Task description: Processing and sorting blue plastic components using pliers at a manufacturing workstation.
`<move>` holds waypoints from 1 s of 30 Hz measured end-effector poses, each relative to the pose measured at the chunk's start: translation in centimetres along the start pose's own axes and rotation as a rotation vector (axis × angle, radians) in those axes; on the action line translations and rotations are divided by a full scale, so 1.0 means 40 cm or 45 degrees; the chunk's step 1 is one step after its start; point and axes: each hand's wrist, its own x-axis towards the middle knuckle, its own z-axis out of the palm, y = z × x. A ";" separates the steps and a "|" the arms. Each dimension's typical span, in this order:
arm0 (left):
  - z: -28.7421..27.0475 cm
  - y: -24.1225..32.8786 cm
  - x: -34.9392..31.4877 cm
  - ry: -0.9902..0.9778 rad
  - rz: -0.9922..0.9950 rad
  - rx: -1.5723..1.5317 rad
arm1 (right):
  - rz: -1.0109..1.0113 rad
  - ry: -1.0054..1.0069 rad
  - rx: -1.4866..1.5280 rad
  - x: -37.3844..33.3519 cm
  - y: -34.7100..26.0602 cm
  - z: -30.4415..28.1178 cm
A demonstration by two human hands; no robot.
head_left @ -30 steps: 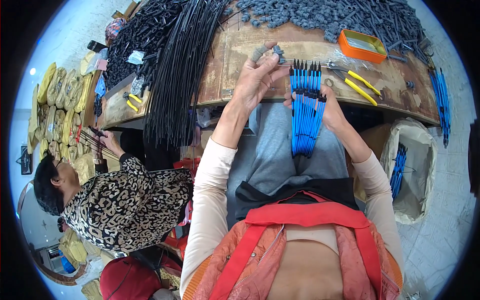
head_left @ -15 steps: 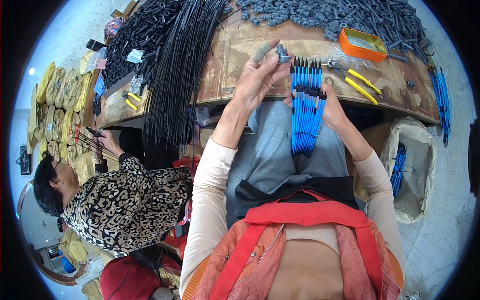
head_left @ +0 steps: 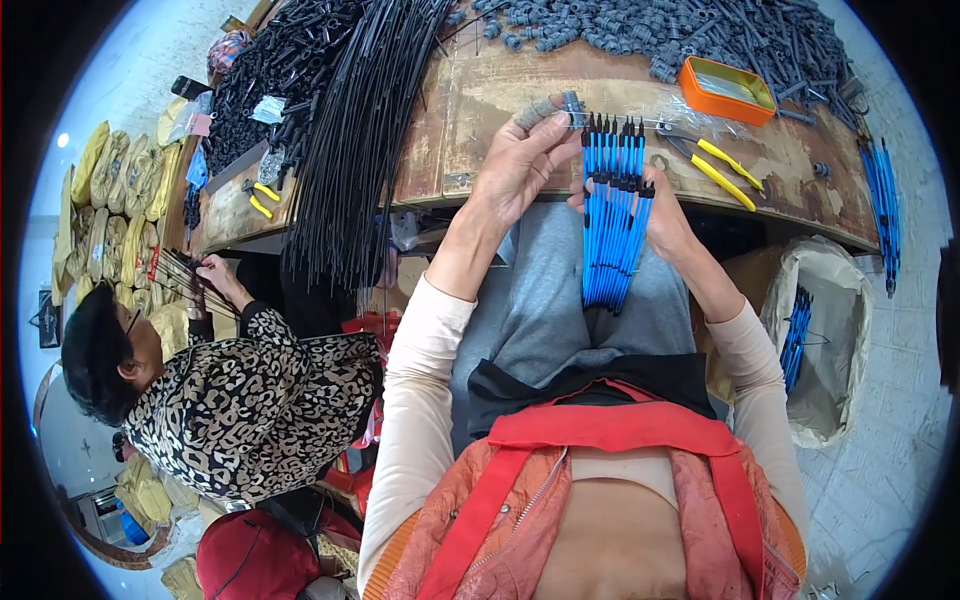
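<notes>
A small gray part (head_left: 572, 103) is held by the left hand (head_left: 530, 160), with the thumb and the first finger brought close together at it. A wrap (head_left: 533, 113) is worn around that first finger. A bunch of blue sticks (head_left: 612, 245) is held by the right hand (head_left: 660, 210), and some of its fingers are hidden behind the bunch, so how they are bent cannot be told. The blue sticks are spread like a fan, with black tips at the top, more black pieces lower down, and their bottom ends hanging over the gray pants (head_left: 545, 290). The gray part is held just to the left of the black tips, above the near side of the wooden tabletop (head_left: 500, 130). To the right of the bunch, pliers (head_left: 722, 178) with yellow handles are laid on the tabletop, near an orange box (head_left: 690, 88). A big heap of gray parts (head_left: 640, 30) is piled at the far side. On the left, long black sticks (head_left: 350, 160) are laid across the tabletop with their ends hanging over the edge, and a heap of black parts (head_left: 260, 110) is piled beside them. More blue sticks (head_left: 884, 215) can be seen at the right end of the tabletop, and others (head_left: 797, 340) are kept in a pale bin (head_left: 855, 375) below. On the left, some thin dark sticks (head_left: 178, 275) are held by a co-worker (head_left: 250, 420) in a spotted top.
</notes>
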 end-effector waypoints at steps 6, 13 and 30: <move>0.020 0.002 -0.009 0.007 0.033 0.030 | 0.020 0.015 -0.008 0.003 -0.005 0.000; 0.032 -0.003 -0.010 0.044 0.107 0.109 | 0.024 0.076 -0.026 0.006 0.003 0.004; 0.077 0.005 -0.052 0.252 0.320 0.688 | 0.039 0.080 -0.071 0.014 0.001 0.022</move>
